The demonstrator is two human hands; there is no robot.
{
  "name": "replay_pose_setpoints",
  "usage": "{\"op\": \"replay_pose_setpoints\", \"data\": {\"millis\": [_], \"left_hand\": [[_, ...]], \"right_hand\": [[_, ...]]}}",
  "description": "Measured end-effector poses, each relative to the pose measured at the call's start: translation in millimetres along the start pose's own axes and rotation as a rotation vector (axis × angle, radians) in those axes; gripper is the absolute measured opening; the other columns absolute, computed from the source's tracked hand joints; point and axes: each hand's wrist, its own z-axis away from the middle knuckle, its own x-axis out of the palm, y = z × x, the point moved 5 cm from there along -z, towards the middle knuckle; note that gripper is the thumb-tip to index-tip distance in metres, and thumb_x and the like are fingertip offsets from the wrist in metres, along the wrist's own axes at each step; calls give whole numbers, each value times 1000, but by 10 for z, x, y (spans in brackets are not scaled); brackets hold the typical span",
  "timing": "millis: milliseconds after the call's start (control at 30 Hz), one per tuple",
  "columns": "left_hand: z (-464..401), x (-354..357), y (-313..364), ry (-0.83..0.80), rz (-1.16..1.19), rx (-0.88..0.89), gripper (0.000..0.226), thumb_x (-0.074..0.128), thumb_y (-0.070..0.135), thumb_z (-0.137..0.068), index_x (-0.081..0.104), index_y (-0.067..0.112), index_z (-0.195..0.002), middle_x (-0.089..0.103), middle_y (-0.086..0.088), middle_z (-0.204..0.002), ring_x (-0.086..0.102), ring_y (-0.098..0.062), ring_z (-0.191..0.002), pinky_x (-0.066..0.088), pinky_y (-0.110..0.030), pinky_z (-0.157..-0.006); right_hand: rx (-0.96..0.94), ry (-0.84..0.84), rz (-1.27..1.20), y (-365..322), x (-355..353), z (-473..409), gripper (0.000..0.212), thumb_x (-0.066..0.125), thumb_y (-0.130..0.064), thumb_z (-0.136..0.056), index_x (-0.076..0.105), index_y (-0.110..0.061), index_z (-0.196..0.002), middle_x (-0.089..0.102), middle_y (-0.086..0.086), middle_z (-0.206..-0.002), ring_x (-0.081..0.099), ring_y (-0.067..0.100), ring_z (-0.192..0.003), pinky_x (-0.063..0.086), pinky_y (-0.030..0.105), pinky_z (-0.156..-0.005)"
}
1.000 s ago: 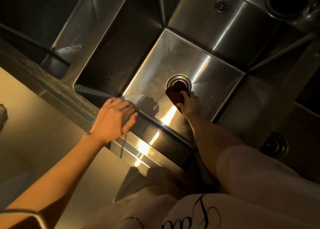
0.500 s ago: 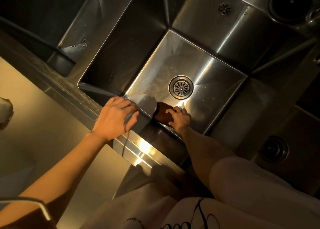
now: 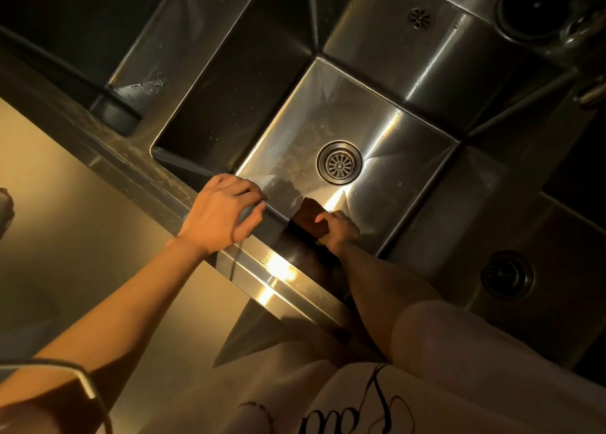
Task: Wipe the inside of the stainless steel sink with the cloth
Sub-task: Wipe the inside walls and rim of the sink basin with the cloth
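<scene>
— Steel everywhere, and dim. Where is the cloth (image 3: 308,219) right now?

— Down in the sink (image 3: 410,158), on the floor of the basin at its near edge, right where the floor meets the near wall. It is dark and bunched.

— Which hand has it?

— The right hand (image 3: 337,233). Its fingers are curled over the cloth and press it against the steel. The left hand (image 3: 223,214) holds nothing; it rests on the near rim with fingers loosely bent over the edge, probably as a brace.

— How much looks done?

— Hard to say with certainty in this light. The floor around the drain (image 3: 339,162) shows faint smears and streaks, which I would read as wet wipe marks, so the floor seems at least partly covered. The cloth sits well short of the drain, near the front.

— And what is left?

— By my judgement, the walls. The far wall, with its small overflow hole (image 3: 419,18), shows specks and droplets, and the left wall looks speckled too. The corners and the right part of the floor also appear untouched, though glare hides much. I would call it somewhere in the middle, no further.
</scene>
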Motion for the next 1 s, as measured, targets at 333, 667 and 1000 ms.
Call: {"op": "replay_pose_setpoints", "data": {"millis": [333, 667, 1000], "left_hand": [[-160, -170, 21, 41, -25, 118, 43, 37, 35, -96, 73, 13, -100, 69, -7, -101, 63, -23, -94, 42, -41, -95], [-700, -206, -161, -74, -94, 402, 39, 40, 37, -96, 73, 19, -107, 69, 0, -105, 62, -18, -100, 37, -37, -98], [-1301, -383, -876, -154, -132, 796, 38, 42, 36, -96, 72, 17, -110, 69, -2, -107, 64, -23, -100, 38, -40, -97]], "right_hand": [[162, 284, -221, 144, -148, -88, 52, 78, -22, -74, 52, -36, -117, 47, 0, -130, 46, 25, -120, 47, 45, -96], [439, 629, -557, 311, -371, -191, 49, 74, -12, -75, 56, -21, -120, 49, 9, -128, 48, 31, -118, 44, 39, -93], [860, 909, -1006, -49, -194, -385, 50, 72, -14, -76, 52, -26, -121, 47, 8, -131, 50, 33, -116, 43, 37, -93]]}}
